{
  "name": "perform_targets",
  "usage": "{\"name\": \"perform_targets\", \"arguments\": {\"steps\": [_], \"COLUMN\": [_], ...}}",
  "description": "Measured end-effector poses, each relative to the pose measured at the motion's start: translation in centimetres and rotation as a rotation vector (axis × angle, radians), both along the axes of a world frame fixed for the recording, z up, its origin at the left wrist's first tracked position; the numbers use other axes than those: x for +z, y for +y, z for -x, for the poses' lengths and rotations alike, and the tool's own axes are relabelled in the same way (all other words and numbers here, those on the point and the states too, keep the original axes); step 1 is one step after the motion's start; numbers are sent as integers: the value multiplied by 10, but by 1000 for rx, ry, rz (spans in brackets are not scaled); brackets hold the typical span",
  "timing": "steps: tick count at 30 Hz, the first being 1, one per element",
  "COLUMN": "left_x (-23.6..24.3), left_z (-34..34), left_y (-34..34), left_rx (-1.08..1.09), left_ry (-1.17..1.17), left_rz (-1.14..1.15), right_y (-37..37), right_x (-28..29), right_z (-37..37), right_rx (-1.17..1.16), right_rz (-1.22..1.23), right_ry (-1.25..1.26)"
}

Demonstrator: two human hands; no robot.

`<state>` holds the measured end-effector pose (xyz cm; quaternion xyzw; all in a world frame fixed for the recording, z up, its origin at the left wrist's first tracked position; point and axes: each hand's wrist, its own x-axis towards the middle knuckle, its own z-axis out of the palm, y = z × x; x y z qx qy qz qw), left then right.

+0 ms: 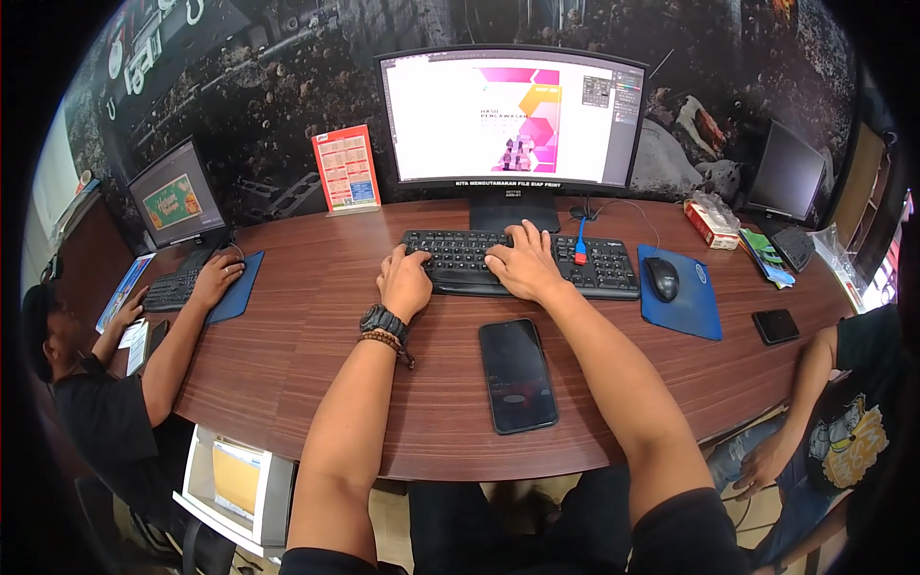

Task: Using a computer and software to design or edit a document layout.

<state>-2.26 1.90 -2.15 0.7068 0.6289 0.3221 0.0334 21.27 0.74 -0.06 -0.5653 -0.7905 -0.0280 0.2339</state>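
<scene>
Both our left hand and right hand lie on the black keyboard, set before the curved monitor; fingers loosely bent, gripping nothing. We judge the colourful page layout showing there already well formed; what is left, we cannot tell.

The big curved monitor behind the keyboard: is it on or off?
On: the monitor, behind the keyboard, is lit and shows a pink and orange page layout against white.
</scene>
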Motion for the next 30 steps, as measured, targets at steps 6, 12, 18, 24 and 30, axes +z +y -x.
{"name": "perform_targets", "arguments": {"steps": [6,12,18,24,30], "left_x": [11,20,32,41,38], "left_z": [-2,-13,-22,-19,-21], "left_y": [-2,-2,5,19,4], "left_rx": [-8,46,73,11,-3], "left_ry": [-16,44,105,320,131], "left_rz": [81,167,278,274,294], "right_y": [-16,-56,-84,-83,-81], "right_x": [7,1,-9,-12,-15], "right_z": [-78,-191,-212,-215,-221], "right_rx": [-19,-280,-436,-450,-415], "right_rz": [-270,-494,-294,-196,-206], "right_ry": [-9,33,231,315,356]}}
